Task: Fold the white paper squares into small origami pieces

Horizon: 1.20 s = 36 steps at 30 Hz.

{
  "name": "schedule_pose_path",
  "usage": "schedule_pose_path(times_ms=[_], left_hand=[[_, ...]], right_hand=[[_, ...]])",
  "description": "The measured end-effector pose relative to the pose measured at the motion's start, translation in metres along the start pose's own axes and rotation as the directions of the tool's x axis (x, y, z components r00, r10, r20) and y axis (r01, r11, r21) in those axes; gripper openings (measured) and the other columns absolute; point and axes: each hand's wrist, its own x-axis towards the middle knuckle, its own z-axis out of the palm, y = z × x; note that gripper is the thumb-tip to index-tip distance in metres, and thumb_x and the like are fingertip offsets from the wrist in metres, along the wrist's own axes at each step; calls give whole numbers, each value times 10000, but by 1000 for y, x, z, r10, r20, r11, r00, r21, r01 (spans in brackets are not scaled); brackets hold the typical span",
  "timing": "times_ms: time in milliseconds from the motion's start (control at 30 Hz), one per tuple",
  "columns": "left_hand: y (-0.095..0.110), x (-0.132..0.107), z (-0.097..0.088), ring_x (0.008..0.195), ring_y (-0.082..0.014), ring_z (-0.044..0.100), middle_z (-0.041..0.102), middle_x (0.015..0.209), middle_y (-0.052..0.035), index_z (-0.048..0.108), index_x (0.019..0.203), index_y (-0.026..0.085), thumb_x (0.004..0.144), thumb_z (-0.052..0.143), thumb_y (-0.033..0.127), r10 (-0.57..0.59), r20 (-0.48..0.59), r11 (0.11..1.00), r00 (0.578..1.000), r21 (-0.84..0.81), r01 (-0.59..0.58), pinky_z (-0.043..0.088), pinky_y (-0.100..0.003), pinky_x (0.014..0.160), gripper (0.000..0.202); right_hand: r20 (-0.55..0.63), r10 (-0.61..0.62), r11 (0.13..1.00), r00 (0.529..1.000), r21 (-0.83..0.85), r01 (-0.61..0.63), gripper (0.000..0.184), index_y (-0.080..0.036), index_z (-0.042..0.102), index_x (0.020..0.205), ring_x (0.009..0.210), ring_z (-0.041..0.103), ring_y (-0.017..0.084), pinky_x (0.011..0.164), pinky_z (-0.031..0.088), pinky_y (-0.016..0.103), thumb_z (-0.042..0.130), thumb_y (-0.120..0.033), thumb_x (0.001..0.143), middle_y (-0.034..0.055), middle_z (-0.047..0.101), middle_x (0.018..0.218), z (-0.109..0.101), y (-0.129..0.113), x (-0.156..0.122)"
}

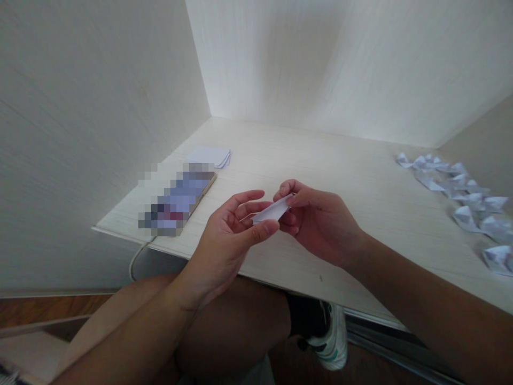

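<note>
White walls [320,64] close in the bench [352,160] at the back and sides. Over its near part, the left hand [232,230] and right hand [320,219] meet. To the right, a bunch of folded papers [473,200] sits near the wall, maybe so no arm bumps them. To the left lies a phone [180,198], blurry on top, perhaps there to be easy to see. Just behind it is a small pile of sheets [206,156], likely kept handy. The smallest thing is the paper [272,211], up between the hands. The right hand pinches one end and the left thumb and fingers hold the other, probably to keep it firm. The bench's front edge is close below. The middle has lots of room.
</note>
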Motion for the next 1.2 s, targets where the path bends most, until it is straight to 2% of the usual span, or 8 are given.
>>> schedule_pose_path(times_ms=[133,367,500,800,1000,1100,1200], left_hand=[[0,-2,-1,975,-158,710,764,1079,-46,689,1172,199,699,946,188,-21,9,999,1000,37,21,545,-272,890,538],[-2,-2,1,943,-147,716,778,1040,-47,707,1144,180,743,923,202,-7,51,999,999,44,5,555,-250,847,457],[-1,-1,3,903,-147,717,785,1004,-53,739,1091,168,765,908,226,22,75,999,997,22,-24,570,-256,817,372],[-1,-1,1,795,-118,690,779,926,-24,770,1033,197,745,926,256,68,41,998,997,0,-68,558,-246,763,332],[0,-1,1,792,-129,694,777,908,-26,767,1025,189,730,937,283,78,16,997,997,14,-78,565,-261,769,354],[1,0,1,762,-112,685,774,895,-21,774,1004,189,727,938,277,90,1,996,996,22,-90,558,-233,745,334],[3,0,1,717,-92,669,768,851,-13,772,987,185,730,933,262,99,-15,995,995,33,-98,543,-207,712,313]], right_hand=[[-12,-15,999,1000,30,15,171,-178,616,764,502,417,71,464,327,200,652,-83,627,-42,534,610,1,1,-1],[-17,-7,1000,1000,19,8,204,-195,607,809,468,387,73,447,289,197,646,-96,635,-65,475,508,3,0,-2],[1,7,1000,1000,-6,-7,216,-207,596,841,444,422,71,430,296,193,700,-141,664,-64,550,526,4,1,-2],[37,8,1000,999,-27,-7,242,-197,602,892,448,522,70,474,410,192,758,-183,708,-49,662,613,2,0,-5],[103,0,1000,995,22,-2,212,-188,607,933,511,627,99,568,514,206,711,-154,751,-11,713,657,0,0,-3],[139,-16,999,990,49,10,190,-179,616,936,555,666,114,589,542,203,685,-134,766,17,731,673,-1,1,-2],[119,-34,998,992,65,26,170,-171,633,925,553,663,105,570,541,185,674,-112,771,16,725,671,-2,1,0]])
